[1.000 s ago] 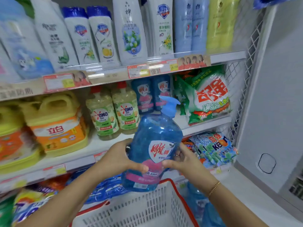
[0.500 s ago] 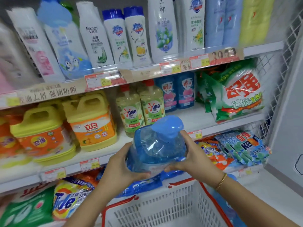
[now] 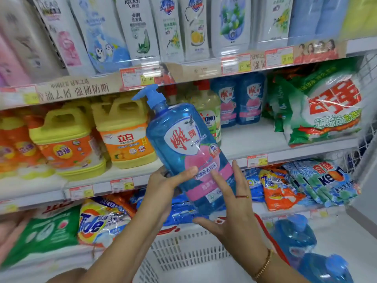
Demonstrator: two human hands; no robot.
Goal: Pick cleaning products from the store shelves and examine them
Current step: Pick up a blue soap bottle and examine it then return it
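A large blue transparent pump bottle (image 3: pixel 183 144) with a red-and-white shield label and a pink band is held up in front of the middle shelf. Its label faces me and its pump top leans to the upper left. My left hand (image 3: pixel 163 186) grips its lower left side, thumb laid across the front. My right hand (image 3: pixel 230 211) touches its lower right side and base with straight, spread fingers.
A white basket with red rim (image 3: pixel 189 254) sits below my hands. The middle shelf holds yellow jugs (image 3: pixel 124 135), OMO bottles (image 3: pixel 210 117), matching blue bottles (image 3: pixel 238 101) and a green detergent bag (image 3: pixel 326 107). Detergent bags (image 3: pixel 326 180) lie lower; shampoo bottles (image 3: pixel 138 27) stand above.
The bottle has been lifted and turned from top-towards-me to label-towards-me, pump now leaning left. My right hand's fingers have straightened along its lower side. The view shifted left.
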